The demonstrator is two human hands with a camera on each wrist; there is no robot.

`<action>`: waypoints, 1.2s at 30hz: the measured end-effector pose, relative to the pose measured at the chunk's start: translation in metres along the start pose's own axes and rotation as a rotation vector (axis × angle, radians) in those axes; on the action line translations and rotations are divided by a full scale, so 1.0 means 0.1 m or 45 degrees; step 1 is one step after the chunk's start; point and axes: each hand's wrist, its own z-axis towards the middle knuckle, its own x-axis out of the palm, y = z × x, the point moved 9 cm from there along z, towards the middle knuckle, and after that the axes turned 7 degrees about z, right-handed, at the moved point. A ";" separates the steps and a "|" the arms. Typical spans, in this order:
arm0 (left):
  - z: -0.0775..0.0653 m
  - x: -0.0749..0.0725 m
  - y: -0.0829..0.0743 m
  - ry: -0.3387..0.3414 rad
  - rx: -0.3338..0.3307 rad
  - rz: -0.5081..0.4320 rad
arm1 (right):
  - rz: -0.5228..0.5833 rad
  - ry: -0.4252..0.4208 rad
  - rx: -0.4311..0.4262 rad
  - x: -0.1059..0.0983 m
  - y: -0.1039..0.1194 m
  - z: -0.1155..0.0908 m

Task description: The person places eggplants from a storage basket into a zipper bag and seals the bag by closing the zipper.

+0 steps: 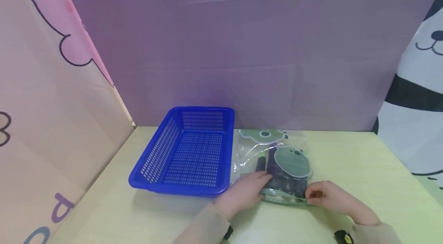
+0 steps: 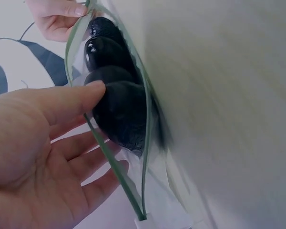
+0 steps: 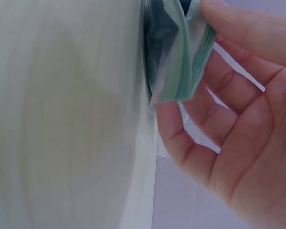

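Note:
A clear zip bag (image 1: 249, 147) printed with green animal shapes lies on the table, holding dark contents. Its green-edged mouth faces me and gapes; glossy black rounded lumps (image 2: 114, 105) show inside, their kind unclear. My left hand (image 1: 243, 192) rests on the bag's left front, fingers fairly straight. In the left wrist view its thumb (image 2: 81, 98) reaches over the mouth's edge by the black lumps, the other fingers behind the bag's edge. At the mouth's right end, my right hand (image 1: 328, 198) pinches the green zip edge (image 3: 183, 67) between thumb and curled fingers.
A blue plastic basket (image 1: 226, 151) with slotted walls stands just left of the bag. The pale table (image 1: 346, 159) ends at a purple cloth (image 1: 242, 51) behind. Printed cloths flank it, with a pink figure (image 1: 74, 44) left and a panda (image 1: 418, 90) right.

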 end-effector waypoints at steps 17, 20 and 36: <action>0.10 0.03 -0.05 -0.005 -0.029 0.189 | 0.025 0.020 0.012 0.01 0.01 0.00; 0.12 0.04 -0.05 -0.006 -0.031 0.225 | 0.013 0.014 0.008 0.01 0.01 0.00; 0.10 0.03 0.01 0.063 -0.098 0.039 | 0.036 0.027 0.017 0.01 -0.01 0.00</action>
